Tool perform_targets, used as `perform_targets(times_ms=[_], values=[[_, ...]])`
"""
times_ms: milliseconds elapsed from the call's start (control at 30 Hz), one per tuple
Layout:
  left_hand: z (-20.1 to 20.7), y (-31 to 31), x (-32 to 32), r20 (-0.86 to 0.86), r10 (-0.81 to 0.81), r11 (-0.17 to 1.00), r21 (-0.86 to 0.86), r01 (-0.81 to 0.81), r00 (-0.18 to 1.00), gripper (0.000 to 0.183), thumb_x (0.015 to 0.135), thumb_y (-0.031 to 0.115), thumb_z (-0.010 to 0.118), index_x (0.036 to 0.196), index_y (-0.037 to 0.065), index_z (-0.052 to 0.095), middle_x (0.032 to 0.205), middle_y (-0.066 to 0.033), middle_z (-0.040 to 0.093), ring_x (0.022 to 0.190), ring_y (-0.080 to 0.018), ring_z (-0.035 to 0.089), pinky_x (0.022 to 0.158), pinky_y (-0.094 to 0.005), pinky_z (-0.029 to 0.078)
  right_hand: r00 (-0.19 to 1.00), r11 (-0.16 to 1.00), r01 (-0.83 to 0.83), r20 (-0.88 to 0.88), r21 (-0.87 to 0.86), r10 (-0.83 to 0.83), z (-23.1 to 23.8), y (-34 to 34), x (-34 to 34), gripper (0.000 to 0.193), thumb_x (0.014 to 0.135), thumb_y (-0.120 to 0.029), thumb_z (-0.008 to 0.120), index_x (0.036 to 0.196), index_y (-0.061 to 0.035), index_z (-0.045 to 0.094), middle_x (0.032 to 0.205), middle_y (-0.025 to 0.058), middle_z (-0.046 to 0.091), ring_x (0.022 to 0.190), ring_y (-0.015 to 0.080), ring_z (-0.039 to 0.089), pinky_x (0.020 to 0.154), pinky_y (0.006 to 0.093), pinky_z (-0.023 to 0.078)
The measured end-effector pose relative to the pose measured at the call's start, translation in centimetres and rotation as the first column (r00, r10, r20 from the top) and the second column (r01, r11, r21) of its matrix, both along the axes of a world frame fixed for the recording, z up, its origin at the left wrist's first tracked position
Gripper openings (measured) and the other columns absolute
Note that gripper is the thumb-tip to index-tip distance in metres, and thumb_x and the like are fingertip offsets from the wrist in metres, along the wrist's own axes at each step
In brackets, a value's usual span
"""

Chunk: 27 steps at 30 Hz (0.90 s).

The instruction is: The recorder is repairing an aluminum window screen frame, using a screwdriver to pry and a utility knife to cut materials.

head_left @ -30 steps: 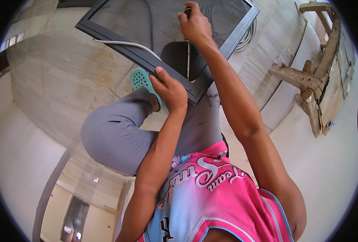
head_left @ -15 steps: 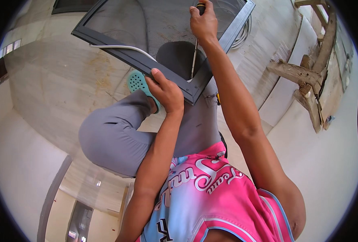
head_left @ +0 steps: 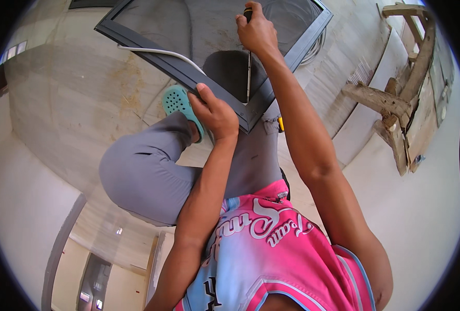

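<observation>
A dark grey screen frame (head_left: 152, 54) with fine mesh (head_left: 209, 31) rests across my legs, one corner pointing toward me. My left hand (head_left: 218, 113) grips the frame's near left side close to that corner, thumb on top and fingers mostly hidden. In my right hand (head_left: 259, 33) is a screwdriver (head_left: 249, 78) with a black and yellow handle. Its long shaft slants toward me, and its tip meets the inner edge of the near corner. A white cord (head_left: 162, 52) lies along the left side of the frame, its near end close to my left thumb.
A rough wooden stand (head_left: 385, 101) leans at the right beside a pale board (head_left: 362, 111). Coiled cable (head_left: 317, 46) lies on the floor past the frame's right side. My foot in a teal clog (head_left: 179, 103) is under the left side. Debris (head_left: 131, 83) litters the floor.
The screwdriver stands a little straighter, and my right hand has shifted slightly left. My left hand still grips the frame, which sits almost as before.
</observation>
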<state>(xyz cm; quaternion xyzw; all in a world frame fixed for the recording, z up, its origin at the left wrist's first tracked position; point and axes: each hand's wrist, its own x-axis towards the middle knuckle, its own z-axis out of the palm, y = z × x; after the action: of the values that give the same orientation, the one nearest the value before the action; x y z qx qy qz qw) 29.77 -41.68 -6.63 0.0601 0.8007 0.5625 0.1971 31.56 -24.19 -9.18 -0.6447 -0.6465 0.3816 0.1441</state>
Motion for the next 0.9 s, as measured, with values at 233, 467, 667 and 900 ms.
perform_targets(times_ms=[233,467,667,900], values=[[-0.2,-0.3,0.2,0.003,-0.076,0.996,0.053,0.075,0.997,0.038,0.106,0.030,0.041,0.094,-0.005,0.047,0.081,-0.0127,0.051,0.074,-0.0209,0.046,0.072,-0.0348,0.042,0.815,0.908,0.414,-0.469,0.060,-0.341,-4.2,2.5,2.9,0.037,0.092,-0.021,0.060,0.127,-0.0086,0.053,0.108,0.0174,0.065,0.102,0.0306,0.063,0.091,0.0385,0.048],[0.4,-0.5,0.5,0.003,-0.077,0.997,-0.018,0.077,0.997,0.042,0.105,0.034,0.042,0.094,-0.006,0.048,0.085,-0.0132,0.055,0.076,-0.0189,0.048,0.073,-0.0335,0.044,0.888,0.937,0.345,-0.343,0.057,-0.306,-2.5,0.2,2.3,0.039,0.093,-0.022,0.061,0.129,-0.0093,0.052,0.112,0.0201,0.065,0.105,0.0333,0.063,0.092,0.0405,0.048],[0.5,0.1,1.2,-0.005,-0.071,0.997,-0.015,0.071,0.997,0.038,0.106,0.030,0.040,0.096,-0.006,0.045,0.082,-0.0128,0.050,0.075,-0.0205,0.045,0.073,-0.0345,0.042,0.905,0.953,0.295,-0.340,0.073,-0.254,-2.8,0.3,2.8,0.040,0.093,-0.022,0.060,0.129,-0.0105,0.051,0.111,0.0217,0.066,0.105,0.0371,0.064,0.092,0.0429,0.048],[0.7,0.3,1.2,-0.007,-0.041,0.999,-0.001,0.041,0.999,0.040,0.106,0.031,0.040,0.097,-0.007,0.047,0.086,-0.0140,0.051,0.079,-0.0211,0.046,0.077,-0.0352,0.041,0.985,0.985,0.144,-0.105,0.093,-0.134,-1.0,-0.7,2.0,0.044,0.094,-0.026,0.056,0.134,-0.0121,0.046,0.110,0.0277,0.066,0.101,0.0479,0.063,0.088,0.0527,0.050]])
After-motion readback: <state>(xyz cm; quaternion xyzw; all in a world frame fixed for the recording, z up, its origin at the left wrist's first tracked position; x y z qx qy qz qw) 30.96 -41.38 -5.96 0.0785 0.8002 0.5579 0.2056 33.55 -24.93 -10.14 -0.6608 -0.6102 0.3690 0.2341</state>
